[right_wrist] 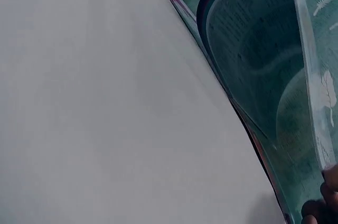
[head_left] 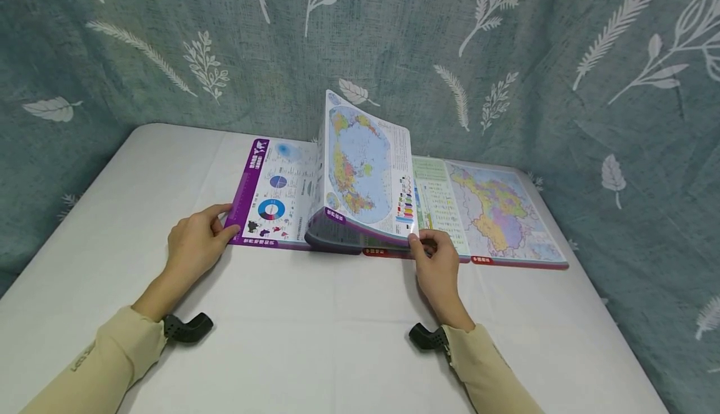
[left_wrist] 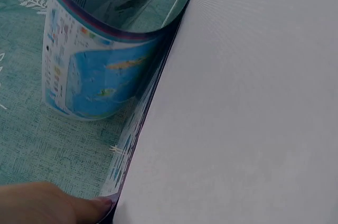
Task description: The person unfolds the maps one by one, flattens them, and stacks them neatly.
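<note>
A long folding map [head_left: 278, 195] lies across the table, its left panel edged in purple and printed with charts. My left hand [head_left: 197, 239] pinches that panel's left edge near the front corner; in the left wrist view the thumb [left_wrist: 87, 208] lies on the corner. A world map panel [head_left: 360, 164] stands up from the middle in a curved fold. With thumb and fingers my right hand [head_left: 437, 267] grips its lower right corner. From the right wrist view the raised panel [right_wrist: 253, 49] bows upward, its underside in shadow.
To the right lie a green text panel [head_left: 441, 195] and a China map panel [head_left: 500, 214] of the same sheet. The white table [head_left: 315, 339] ends at a patterned teal cloth [head_left: 382, 45] behind. Each wrist wears a black camera mount [head_left: 188, 328].
</note>
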`<action>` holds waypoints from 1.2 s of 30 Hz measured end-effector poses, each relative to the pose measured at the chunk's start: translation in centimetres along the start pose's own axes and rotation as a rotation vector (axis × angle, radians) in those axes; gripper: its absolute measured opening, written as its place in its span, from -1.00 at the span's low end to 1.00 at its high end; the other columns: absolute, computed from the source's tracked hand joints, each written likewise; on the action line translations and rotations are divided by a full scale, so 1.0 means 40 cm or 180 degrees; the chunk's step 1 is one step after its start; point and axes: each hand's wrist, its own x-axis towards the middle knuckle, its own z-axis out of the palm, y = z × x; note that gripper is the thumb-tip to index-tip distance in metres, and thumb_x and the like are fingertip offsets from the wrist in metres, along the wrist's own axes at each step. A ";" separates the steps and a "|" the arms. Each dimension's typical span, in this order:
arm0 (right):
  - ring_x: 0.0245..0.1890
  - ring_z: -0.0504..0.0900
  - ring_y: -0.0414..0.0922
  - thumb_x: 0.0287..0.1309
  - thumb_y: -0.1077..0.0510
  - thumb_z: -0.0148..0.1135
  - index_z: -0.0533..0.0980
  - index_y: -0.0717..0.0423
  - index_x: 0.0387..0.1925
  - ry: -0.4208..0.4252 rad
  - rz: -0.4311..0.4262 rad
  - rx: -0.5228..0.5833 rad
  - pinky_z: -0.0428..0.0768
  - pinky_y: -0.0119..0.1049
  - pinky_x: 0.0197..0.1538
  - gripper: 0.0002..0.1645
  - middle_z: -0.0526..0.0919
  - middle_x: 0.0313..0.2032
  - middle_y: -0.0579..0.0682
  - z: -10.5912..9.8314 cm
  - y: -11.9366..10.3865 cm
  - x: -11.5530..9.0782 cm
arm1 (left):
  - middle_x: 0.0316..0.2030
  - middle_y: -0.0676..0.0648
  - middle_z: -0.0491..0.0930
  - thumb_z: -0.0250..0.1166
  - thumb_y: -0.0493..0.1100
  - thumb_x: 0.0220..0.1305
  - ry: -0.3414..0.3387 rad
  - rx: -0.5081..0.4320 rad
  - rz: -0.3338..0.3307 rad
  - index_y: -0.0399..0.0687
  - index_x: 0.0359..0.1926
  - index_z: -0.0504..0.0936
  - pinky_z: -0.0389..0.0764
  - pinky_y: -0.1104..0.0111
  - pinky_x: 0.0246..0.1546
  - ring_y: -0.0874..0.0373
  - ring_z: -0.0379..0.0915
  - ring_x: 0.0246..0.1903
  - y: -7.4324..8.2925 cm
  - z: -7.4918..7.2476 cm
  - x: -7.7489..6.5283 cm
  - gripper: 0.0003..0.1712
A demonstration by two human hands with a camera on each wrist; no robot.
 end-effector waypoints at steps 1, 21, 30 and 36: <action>-0.02 0.65 -0.03 0.47 0.10 0.30 0.56 0.32 0.00 -0.0003 0.0020 0.0020 0.49 -0.66 -0.13 -0.67 0.62 0.04 0.18 -0.008 0.005 0.003 | -0.59 -0.07 0.47 0.48 -0.17 0.32 -0.0006 -0.0002 -0.0003 -0.33 0.27 0.61 0.18 0.21 -0.41 0.05 0.29 -0.55 0.000 0.001 0.000 -0.43; -0.24 0.62 -0.31 0.51 -0.04 0.25 0.59 0.33 0.02 0.0225 0.0272 -0.0017 0.53 -0.60 -0.21 -0.54 0.69 -0.07 0.20 -0.128 0.087 0.041 | -0.60 -0.06 0.47 0.48 -0.17 0.32 0.0006 0.0019 0.0022 -0.33 0.26 0.62 0.17 0.21 -0.42 0.06 0.28 -0.56 -0.001 0.001 -0.001 -0.44; -0.21 0.61 -0.35 0.51 -0.02 0.24 0.60 0.35 0.03 0.0322 0.0367 -0.0092 0.52 -0.65 -0.17 -0.55 0.69 -0.04 0.22 -0.164 0.100 0.047 | -0.60 -0.06 0.47 0.48 -0.16 0.32 -0.0009 0.0041 0.0018 -0.35 0.26 0.62 0.17 0.21 -0.43 0.06 0.28 -0.56 0.000 0.000 -0.002 -0.44; -0.20 0.59 -0.37 0.52 -0.03 0.23 0.59 0.35 0.06 0.0329 0.0438 -0.0107 0.51 -0.66 -0.15 -0.53 0.68 -0.02 0.23 -0.180 0.110 0.053 | -0.61 -0.05 0.46 0.48 -0.16 0.32 -0.0012 0.0030 0.0013 -0.34 0.26 0.62 0.17 0.21 -0.43 0.07 0.27 -0.57 0.001 0.000 -0.001 -0.44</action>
